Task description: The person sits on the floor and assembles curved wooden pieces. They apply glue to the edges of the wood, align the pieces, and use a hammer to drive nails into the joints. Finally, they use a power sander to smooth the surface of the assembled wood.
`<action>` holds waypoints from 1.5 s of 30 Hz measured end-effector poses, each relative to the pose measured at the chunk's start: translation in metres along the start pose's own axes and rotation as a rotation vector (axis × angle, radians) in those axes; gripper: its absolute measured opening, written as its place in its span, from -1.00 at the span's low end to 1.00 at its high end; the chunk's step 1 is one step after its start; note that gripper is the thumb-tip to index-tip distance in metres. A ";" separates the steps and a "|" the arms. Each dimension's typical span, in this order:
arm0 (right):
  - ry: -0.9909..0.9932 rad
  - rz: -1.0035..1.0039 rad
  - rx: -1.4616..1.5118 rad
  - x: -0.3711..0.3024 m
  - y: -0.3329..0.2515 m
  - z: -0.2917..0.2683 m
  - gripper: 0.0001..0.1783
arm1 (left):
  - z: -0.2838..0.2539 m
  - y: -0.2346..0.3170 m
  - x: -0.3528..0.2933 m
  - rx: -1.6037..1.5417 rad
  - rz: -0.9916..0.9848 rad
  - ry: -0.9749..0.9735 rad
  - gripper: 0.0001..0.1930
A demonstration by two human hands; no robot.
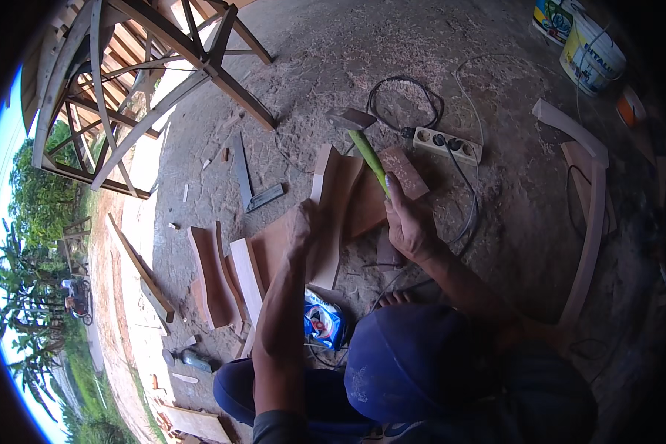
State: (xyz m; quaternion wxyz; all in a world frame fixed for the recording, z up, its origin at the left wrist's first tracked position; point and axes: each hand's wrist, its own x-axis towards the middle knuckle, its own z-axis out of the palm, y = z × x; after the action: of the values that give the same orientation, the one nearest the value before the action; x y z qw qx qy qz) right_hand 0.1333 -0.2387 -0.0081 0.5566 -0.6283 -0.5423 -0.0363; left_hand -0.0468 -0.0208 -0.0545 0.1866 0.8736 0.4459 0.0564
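Observation:
My right hand [410, 228] is closed around the green handle of a hammer [368, 154], whose dark metal head points up and away from me, above the wood. With fingers curled, my left hand [303, 224] grips the left edge of a pale, curved wooden piece [336, 222]. That piece lies across a reddish-brown board [371, 204] on the floor. Left of my left forearm are a straight wooden block [247, 275] and another curved wooden piece [213, 274]. Between my knees a blue plastic packet [324, 323] stands open at the top; its contents are unclear.
A power strip [448, 145] with plugs and black cables lies beyond my right hand. A try square [257, 194] rests at the far left of the board. Wooden framework [207, 68] stands at the far left, buckets [590, 58] at the far right. A long curved wooden piece [593, 214] lies right.

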 end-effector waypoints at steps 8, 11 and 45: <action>-0.397 0.254 -0.161 -0.021 0.025 0.007 -0.34 | 0.012 -0.015 0.006 0.076 -0.015 -0.006 -0.54; -0.381 0.224 -0.089 -0.035 0.026 -0.011 -0.31 | 0.006 0.007 0.003 -0.094 -0.030 -0.005 -0.58; -0.700 0.053 -0.064 -0.068 -0.021 -0.013 -0.11 | -0.040 0.010 -0.091 0.087 -0.178 -0.199 -0.52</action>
State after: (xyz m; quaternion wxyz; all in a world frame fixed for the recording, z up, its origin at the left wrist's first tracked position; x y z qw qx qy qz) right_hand 0.0978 -0.2966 -0.0335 0.3178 -0.6337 -0.6822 0.1790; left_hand -0.1039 -0.0878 -0.0071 0.1959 0.8391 0.5030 -0.0666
